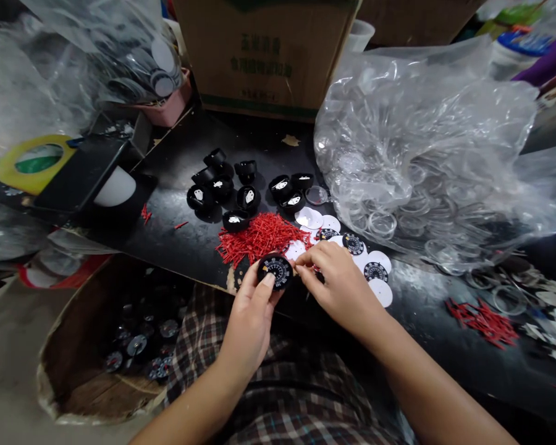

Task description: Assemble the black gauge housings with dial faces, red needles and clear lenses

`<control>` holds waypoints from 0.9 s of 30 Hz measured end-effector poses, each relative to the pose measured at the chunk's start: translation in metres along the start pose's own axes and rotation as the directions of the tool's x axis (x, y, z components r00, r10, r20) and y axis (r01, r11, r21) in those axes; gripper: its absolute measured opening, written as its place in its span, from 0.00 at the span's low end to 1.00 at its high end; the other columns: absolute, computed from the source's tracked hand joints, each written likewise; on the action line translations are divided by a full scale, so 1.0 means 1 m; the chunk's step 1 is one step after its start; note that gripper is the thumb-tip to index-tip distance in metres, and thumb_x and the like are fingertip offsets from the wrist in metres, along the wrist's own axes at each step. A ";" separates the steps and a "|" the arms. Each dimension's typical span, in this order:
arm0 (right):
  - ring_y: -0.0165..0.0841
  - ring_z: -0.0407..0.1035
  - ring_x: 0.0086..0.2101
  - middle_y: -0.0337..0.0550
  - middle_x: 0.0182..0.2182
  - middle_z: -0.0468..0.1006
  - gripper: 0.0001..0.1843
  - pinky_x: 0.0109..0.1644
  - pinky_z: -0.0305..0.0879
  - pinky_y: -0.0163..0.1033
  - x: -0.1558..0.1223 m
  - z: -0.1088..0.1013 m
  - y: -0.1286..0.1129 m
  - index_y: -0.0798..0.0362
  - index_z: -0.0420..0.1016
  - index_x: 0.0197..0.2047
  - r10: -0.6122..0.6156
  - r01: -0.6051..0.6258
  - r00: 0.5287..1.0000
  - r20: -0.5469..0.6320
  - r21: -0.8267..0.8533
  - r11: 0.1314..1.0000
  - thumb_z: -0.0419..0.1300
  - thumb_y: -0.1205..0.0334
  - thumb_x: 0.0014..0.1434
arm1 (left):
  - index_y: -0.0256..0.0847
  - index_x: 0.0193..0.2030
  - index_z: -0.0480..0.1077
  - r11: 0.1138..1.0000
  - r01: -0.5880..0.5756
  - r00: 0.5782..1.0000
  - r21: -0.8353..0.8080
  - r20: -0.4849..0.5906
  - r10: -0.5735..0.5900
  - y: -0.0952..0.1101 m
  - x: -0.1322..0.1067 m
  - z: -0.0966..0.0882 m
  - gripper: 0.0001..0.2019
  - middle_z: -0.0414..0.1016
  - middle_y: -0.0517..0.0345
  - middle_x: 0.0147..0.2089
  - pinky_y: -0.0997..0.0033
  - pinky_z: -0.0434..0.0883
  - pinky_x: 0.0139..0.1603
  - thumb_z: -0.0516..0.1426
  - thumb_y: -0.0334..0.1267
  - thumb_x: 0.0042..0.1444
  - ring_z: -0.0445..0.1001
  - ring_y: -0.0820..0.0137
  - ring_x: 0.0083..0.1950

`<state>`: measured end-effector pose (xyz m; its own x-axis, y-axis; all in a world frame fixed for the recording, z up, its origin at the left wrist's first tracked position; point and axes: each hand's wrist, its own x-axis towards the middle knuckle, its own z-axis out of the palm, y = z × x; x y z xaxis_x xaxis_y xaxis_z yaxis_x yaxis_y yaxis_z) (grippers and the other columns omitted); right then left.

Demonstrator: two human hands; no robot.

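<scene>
My left hand (250,312) pinches a round black gauge housing with a printed dial (275,270), thumb across its rim, just over the table's near edge. My right hand (336,278) is beside it, fingers curled and pinched near the housing's right side; what they hold is too small to name. Directly behind lies a heap of small red pointers (254,238). Several white dial discs (375,272), some printed black, are spread to the right of the hands. Several empty black housings (222,188) stand farther back.
A big clear bag of transparent rings (426,154) fills the right. A cardboard box (264,52) stands at the back. Left and low, a wooden box (74,371) holds finished gauges. Yellow tape roll (34,161) at left. More red pointers (484,321) lie at right.
</scene>
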<state>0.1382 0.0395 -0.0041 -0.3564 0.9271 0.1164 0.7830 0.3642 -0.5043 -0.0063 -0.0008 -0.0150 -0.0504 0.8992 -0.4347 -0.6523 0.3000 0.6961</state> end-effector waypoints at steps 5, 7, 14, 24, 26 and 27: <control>0.39 0.64 0.37 0.44 0.33 0.73 0.05 0.43 0.55 0.45 -0.012 -0.004 -0.004 0.52 0.72 0.35 0.013 -0.012 0.998 -0.055 0.017 1.000 0.57 0.62 0.62 | 0.40 0.46 0.73 0.999 0.025 0.998 -0.040 0.055 -0.023 0.004 -0.002 0.002 0.10 0.79 0.54 0.47 0.57 0.68 0.60 0.57 0.37 0.58 0.75 0.62 0.54; 0.37 0.64 0.36 0.42 0.32 0.74 0.06 0.42 0.56 0.44 -0.014 -0.007 -0.007 0.52 0.72 0.35 0.016 -0.008 0.997 -0.079 0.098 0.995 0.57 0.62 0.63 | 0.42 0.50 0.71 0.999 0.018 0.998 -0.035 0.068 -0.015 0.006 -0.002 0.000 0.13 0.79 0.53 0.47 0.55 0.68 0.59 0.57 0.38 0.59 0.76 0.62 0.52; 0.34 0.63 0.35 0.40 0.30 0.71 0.07 0.41 0.57 0.42 -0.017 -0.016 -0.021 0.52 0.70 0.33 0.045 -0.027 0.998 -0.051 0.309 0.951 0.56 0.63 0.63 | 0.50 0.52 0.71 0.972 -0.048 0.988 0.232 0.155 0.012 -0.005 0.004 0.000 0.14 0.74 0.61 0.54 0.62 0.65 0.60 0.57 0.39 0.59 0.70 0.65 0.57; 0.33 0.63 0.33 0.39 0.29 0.69 0.08 0.38 0.56 0.42 -0.021 -0.020 -0.023 0.52 0.68 0.32 0.086 -0.081 0.996 -0.010 0.239 0.968 0.53 0.64 0.64 | 0.47 0.52 0.67 0.890 -0.198 0.960 0.411 0.265 0.092 -0.001 -0.005 0.004 0.13 0.74 0.60 0.53 0.70 0.65 0.59 0.56 0.38 0.60 0.71 0.69 0.55; 0.33 0.63 0.33 0.39 0.29 0.69 0.08 0.38 0.56 0.41 -0.022 -0.021 -0.024 0.52 0.67 0.32 0.085 -0.080 0.996 -0.009 0.247 0.966 0.53 0.65 0.64 | 0.46 0.51 0.67 0.876 -0.215 0.959 0.432 0.262 0.106 0.000 -0.006 0.004 0.12 0.76 0.60 0.49 0.70 0.67 0.56 0.56 0.38 0.60 0.73 0.70 0.52; 0.33 0.63 0.33 0.39 0.29 0.69 0.08 0.38 0.56 0.41 -0.023 -0.021 -0.025 0.52 0.67 0.31 0.085 -0.080 0.996 -0.009 0.250 0.965 0.53 0.65 0.64 | 0.46 0.50 0.67 0.866 -0.222 0.959 0.447 0.258 0.113 0.000 -0.006 0.004 0.12 0.76 0.60 0.48 0.70 0.67 0.55 0.56 0.39 0.59 0.73 0.70 0.51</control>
<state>0.1377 0.0113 0.0238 -0.2839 0.9554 0.0811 0.6565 0.2553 -0.7099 -0.0030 -0.0047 -0.0101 0.0730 0.9789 -0.1908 -0.2159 0.2023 0.9552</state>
